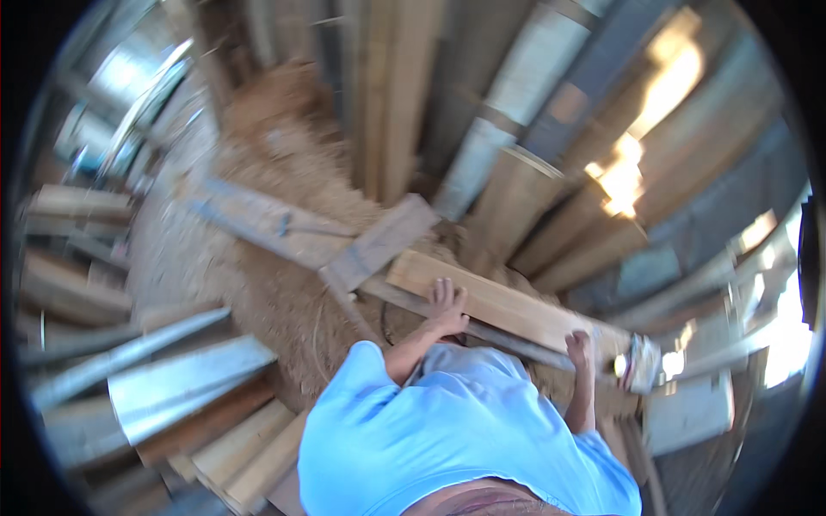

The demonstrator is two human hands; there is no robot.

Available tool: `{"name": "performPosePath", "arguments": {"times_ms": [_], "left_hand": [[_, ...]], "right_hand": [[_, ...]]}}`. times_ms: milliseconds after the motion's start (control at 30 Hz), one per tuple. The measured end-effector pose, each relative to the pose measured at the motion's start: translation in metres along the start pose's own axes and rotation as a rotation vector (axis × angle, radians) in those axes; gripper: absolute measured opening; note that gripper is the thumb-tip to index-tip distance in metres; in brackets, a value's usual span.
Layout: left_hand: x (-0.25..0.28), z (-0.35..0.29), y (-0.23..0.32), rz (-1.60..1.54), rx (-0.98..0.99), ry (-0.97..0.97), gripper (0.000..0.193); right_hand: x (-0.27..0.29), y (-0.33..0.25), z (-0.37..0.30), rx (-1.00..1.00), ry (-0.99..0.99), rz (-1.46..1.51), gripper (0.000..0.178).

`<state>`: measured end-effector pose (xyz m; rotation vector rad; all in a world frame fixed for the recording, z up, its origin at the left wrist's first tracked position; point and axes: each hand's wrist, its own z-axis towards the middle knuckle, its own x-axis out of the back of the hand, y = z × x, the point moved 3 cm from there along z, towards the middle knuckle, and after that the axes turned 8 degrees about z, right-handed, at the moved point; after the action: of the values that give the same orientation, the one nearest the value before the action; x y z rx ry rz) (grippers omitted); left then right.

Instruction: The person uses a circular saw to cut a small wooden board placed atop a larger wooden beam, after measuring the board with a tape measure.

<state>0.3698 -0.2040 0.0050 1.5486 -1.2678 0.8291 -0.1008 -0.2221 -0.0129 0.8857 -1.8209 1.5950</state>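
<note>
A pale wooden plank [508, 303] lies slantwise in front of me, along a long narrow bench [249, 219]. My left hand [447, 310] rests on the plank near its left end, fingers stretched out over the wood. Farther right, my right hand [580, 347] is closed at the plank's surface; what its fingers hold, if anything, is hidden. A short grey-brown board [383, 242] lies across the bench just beyond the plank's left end. At the right end sits a blurred, pale bundle [641, 363] whose kind I cannot make out.
Tall boards [400, 95] and a whitish post [508, 95] lean at the back. Sawdust [284, 112] covers the ground. Stacked planks [241, 447] and a pale, shiny board [189, 387] lie at the left. A thin dark bar [318, 229] lies on the bench.
</note>
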Motion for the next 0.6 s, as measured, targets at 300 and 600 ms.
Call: {"name": "performPosePath", "arguments": {"times_ms": [300, 600], "left_hand": [[-0.006, 0.021, 0.101, 0.238, -0.003, -0.432, 0.118], [-0.017, 0.025, 0.127, 0.391, 0.044, -0.624, 0.117]], "right_hand": [[0.111, 0.123, -0.088, -0.798, 0.227, 0.010, 0.066], [0.112, 0.161, -0.068, -0.807, 0.164, 0.005, 0.094]]}}
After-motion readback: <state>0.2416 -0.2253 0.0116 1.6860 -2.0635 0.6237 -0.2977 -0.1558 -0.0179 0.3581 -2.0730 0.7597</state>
